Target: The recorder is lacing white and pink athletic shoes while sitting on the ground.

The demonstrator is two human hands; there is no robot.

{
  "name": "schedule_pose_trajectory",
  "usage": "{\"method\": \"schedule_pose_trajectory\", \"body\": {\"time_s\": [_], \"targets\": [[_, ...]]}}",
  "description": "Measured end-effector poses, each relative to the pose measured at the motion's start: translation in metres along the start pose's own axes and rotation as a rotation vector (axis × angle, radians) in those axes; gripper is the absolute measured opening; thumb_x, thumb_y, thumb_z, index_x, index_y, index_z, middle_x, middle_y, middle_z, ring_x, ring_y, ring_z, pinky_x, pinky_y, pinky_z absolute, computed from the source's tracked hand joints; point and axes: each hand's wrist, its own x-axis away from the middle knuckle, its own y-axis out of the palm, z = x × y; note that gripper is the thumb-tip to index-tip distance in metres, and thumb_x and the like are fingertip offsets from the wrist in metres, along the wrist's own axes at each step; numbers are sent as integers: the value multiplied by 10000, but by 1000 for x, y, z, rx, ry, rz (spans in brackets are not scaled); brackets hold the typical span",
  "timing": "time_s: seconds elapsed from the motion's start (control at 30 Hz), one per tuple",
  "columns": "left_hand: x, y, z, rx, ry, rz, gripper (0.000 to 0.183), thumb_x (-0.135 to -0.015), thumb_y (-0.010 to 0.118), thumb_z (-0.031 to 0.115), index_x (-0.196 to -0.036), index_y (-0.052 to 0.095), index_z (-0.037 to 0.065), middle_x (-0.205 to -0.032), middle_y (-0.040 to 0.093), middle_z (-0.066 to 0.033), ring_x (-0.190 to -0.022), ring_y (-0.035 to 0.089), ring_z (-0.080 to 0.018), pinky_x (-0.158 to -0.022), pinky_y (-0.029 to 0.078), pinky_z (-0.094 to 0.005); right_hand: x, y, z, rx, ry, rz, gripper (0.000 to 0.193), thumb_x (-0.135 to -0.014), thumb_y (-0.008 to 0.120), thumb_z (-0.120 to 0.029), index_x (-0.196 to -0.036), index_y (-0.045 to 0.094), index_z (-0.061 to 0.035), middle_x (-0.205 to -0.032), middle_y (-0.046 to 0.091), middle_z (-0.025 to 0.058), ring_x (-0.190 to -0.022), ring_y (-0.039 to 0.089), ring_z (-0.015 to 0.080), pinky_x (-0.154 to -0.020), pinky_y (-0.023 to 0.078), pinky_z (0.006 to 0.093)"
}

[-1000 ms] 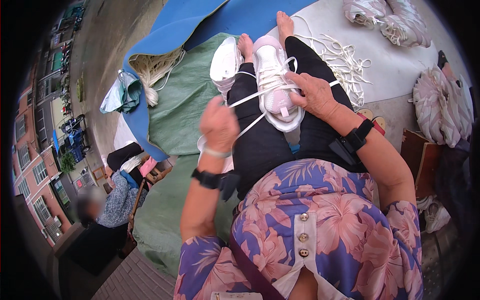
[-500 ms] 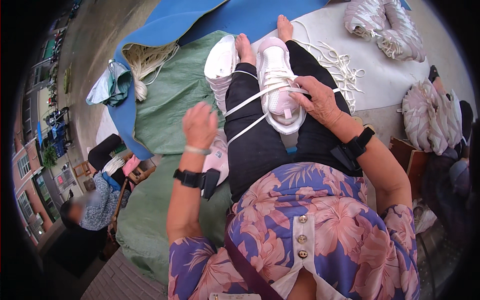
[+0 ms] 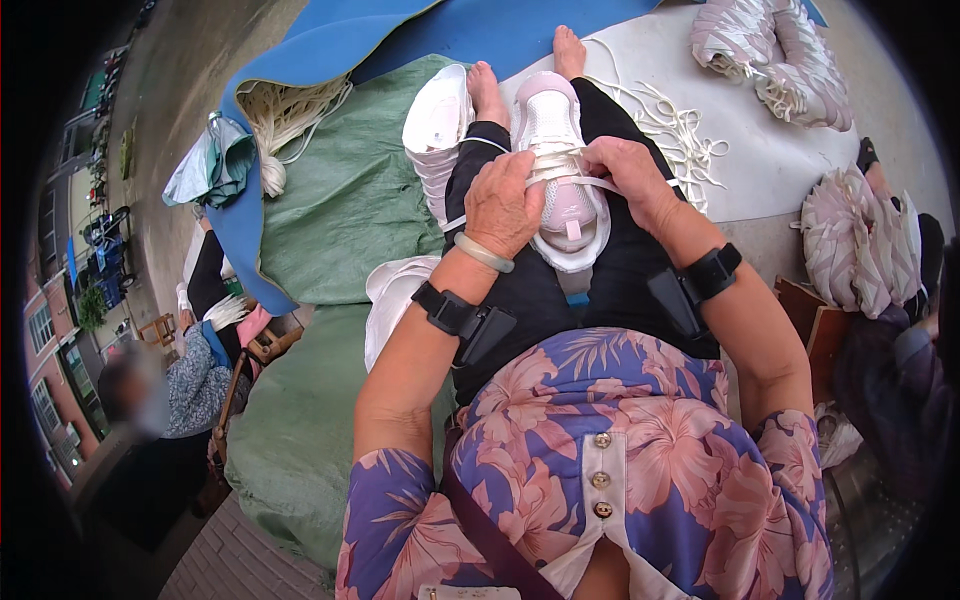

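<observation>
A pink and white sneaker upper [image 3: 547, 102] lies between my thighs, its toe pointing away from me and its heel toward me. A flat white shoelace [image 3: 553, 160] runs across its eyelets. My left hand [image 3: 503, 205] is at the left eyelet edge, fingers closed on the lace. At the opposite edge my right hand [image 3: 628, 178] pinches the lace between thumb and fingers, with a length of it passing beneath. My fingers partly cover the eyelets, so the exact path of the lace ends is hidden.
Nested white shoe uppers [image 3: 432, 140] stand by my left leg; more white uppers [image 3: 388, 300] lie near my left forearm. Loose white laces [image 3: 675, 130] lie to the right. A lace bundle [image 3: 270, 120] pokes from a blue mat [image 3: 330, 40]. Bundled uppers [image 3: 855, 240] and seated people flank me.
My left hand has come from the left, beside the shoe, onto its left eyelet edge. The long lace strands stretched leftward are drawn in. My right hand has moved slightly up along the shoe.
</observation>
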Motion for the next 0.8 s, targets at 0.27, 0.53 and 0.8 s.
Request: {"method": "schedule_pose_trajectory", "body": {"time_s": [0.27,0.53,0.8], "targets": [[-2,-6,3,44,-133,-69,306,-731,544,85,-1029,489,44,-685,570,-138,-635,573,-327,-588,448,-411,0,4,-1,-3,53,-99,283,-691,672,-252,-838,588,-26,-711,526,30,-662,498,113,-639,417,247],[14,-35,8,156,-73,1,269,-729,495,7,-994,488,54,-614,533,-119,-590,563,-318,-553,437,-406,0,1,14,392,-216,-80,401,-614,678,-106,-980,528,-38,-812,506,56,-718,493,126,-704,445,240],[22,-74,28,267,-58,-94,293,-746,552,-22,-1029,483,15,-574,493,-28,-493,464,-97,-492,397,-231,2,1,14,324,-287,-24,368,-665,646,-138,-994,531,-21,-818,519,71,-724,505,131,-694,444,250]]}}
